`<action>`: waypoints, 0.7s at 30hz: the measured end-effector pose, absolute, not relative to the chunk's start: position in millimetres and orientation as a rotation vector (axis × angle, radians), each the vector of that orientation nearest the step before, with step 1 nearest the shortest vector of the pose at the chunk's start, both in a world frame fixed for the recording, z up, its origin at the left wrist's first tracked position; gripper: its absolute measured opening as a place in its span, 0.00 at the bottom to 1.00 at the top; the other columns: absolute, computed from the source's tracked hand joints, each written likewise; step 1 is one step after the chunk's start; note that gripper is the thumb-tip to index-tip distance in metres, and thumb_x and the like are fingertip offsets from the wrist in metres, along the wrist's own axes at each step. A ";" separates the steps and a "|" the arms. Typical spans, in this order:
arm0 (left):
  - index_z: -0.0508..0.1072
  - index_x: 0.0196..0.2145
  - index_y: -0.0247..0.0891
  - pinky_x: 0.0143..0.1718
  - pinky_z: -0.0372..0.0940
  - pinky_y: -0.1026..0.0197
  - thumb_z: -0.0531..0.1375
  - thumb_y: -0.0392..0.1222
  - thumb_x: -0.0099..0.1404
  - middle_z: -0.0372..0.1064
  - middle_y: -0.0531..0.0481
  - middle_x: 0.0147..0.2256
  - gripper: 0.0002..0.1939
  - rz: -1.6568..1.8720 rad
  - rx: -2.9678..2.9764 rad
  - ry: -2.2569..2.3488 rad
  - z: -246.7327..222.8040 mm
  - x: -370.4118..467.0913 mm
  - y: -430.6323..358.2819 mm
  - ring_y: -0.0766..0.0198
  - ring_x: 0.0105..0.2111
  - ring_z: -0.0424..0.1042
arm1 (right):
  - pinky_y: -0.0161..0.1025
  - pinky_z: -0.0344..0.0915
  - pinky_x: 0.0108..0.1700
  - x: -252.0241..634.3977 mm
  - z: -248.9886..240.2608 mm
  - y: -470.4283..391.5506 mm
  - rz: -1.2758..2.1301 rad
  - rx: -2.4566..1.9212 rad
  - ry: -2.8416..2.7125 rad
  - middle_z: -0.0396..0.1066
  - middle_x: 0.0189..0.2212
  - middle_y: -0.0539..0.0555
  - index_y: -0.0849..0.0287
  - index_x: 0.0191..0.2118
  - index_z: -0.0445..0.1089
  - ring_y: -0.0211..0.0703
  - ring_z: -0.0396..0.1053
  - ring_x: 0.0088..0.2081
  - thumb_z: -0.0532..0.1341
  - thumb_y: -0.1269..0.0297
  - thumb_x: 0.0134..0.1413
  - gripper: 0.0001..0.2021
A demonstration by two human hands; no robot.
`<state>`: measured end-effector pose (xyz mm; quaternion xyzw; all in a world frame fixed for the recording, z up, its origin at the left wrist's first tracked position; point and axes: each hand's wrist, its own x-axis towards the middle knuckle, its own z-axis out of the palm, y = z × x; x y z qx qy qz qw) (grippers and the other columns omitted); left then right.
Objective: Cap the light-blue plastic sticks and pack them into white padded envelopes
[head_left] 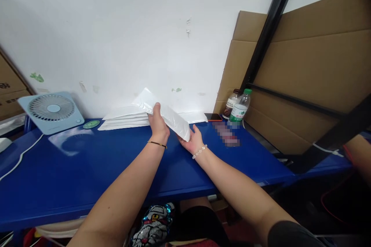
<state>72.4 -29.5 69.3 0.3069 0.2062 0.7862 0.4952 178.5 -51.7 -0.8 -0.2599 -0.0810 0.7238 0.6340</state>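
A white padded mailer (171, 117) is held tilted above the blue table (116, 162), its upper left end raised. My left hand (159, 124) grips its near long edge, thumb on top and the fingers hidden beneath. At the lower right end, my right hand (193, 140) supports the mailer from below, with its thumb off to the side. Behind my left hand lies a stack of similar white mailers (124, 119) against the wall. Another flat white piece (193, 117) lies to the right, partly covered by the held mailer.
A light blue fan (53, 109) stands at the left by a green disc (91, 124). At the back right are a phone (215, 117) and two bottles (240, 107). A black metal post (261, 34) and cardboard (315, 77) bound the right side. Another person's arm (359, 158) shows far right.
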 end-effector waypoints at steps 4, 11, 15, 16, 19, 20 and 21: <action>0.67 0.48 0.42 0.53 0.61 0.57 0.62 0.46 0.57 0.71 0.48 0.45 0.21 2.016 0.796 0.457 74.3 81.5 -36.7 0.59 0.50 0.69 | 0.40 0.71 0.32 182.6 -2.9 -43.5 1.625 -0.703 -0.158 0.74 0.26 0.52 0.59 0.39 0.67 0.42 0.74 0.30 0.46 0.58 0.64 0.15; 0.68 0.47 0.41 0.55 0.60 0.55 0.61 0.47 0.58 0.69 0.47 0.48 0.20 2.050 0.808 0.451 79.2 72.2 -35.1 0.57 0.53 0.67 | 0.31 0.54 0.14 175.8 -9.1 -40.1 1.475 -0.979 -0.407 0.65 0.16 0.47 0.58 0.32 0.66 0.37 0.63 0.16 0.60 0.55 0.54 0.11; 0.68 0.49 0.41 0.56 0.60 0.54 0.61 0.47 0.58 0.68 0.46 0.51 0.21 2.067 0.754 0.461 74.8 66.3 -31.7 0.57 0.54 0.66 | 0.29 0.41 0.10 179.5 -9.1 -38.9 1.329 -1.040 -0.547 0.53 0.10 0.43 0.57 0.24 0.60 0.31 0.51 0.11 0.60 0.52 0.54 0.16; 0.67 0.49 0.41 0.56 0.60 0.54 0.61 0.48 0.58 0.67 0.46 0.51 0.22 2.076 0.722 0.478 73.9 63.9 -30.2 0.57 0.54 0.65 | 0.28 0.41 0.10 181.7 -8.9 -38.1 1.298 -1.044 -0.565 0.54 0.10 0.43 0.57 0.24 0.60 0.31 0.51 0.11 0.60 0.52 0.54 0.16; 0.67 0.50 0.41 0.56 0.60 0.55 0.61 0.50 0.58 0.67 0.47 0.51 0.23 2.090 0.662 0.517 74.0 51.5 -23.8 0.57 0.55 0.64 | 0.27 0.42 0.09 191.2 -9.7 -33.5 1.214 -1.078 -0.613 0.58 0.12 0.45 0.58 0.25 0.60 0.30 0.54 0.11 0.62 0.53 0.52 0.16; 0.67 0.50 0.41 0.55 0.61 0.55 0.60 0.51 0.58 0.68 0.47 0.51 0.24 2.094 0.665 0.517 75.2 45.2 -21.3 0.56 0.55 0.64 | 0.27 0.42 0.09 195.6 -10.7 -31.1 1.185 -1.104 -0.635 0.59 0.12 0.45 0.59 0.25 0.61 0.30 0.55 0.11 0.63 0.53 0.51 0.16; 0.67 0.50 0.42 0.55 0.61 0.55 0.59 0.52 0.58 0.68 0.47 0.50 0.24 2.099 0.673 0.509 76.8 37.7 -18.9 0.56 0.55 0.64 | 0.27 0.43 0.09 200.6 -11.9 -28.4 1.143 -1.151 -0.675 0.59 0.13 0.45 0.59 0.25 0.61 0.30 0.55 0.11 0.63 0.53 0.50 0.16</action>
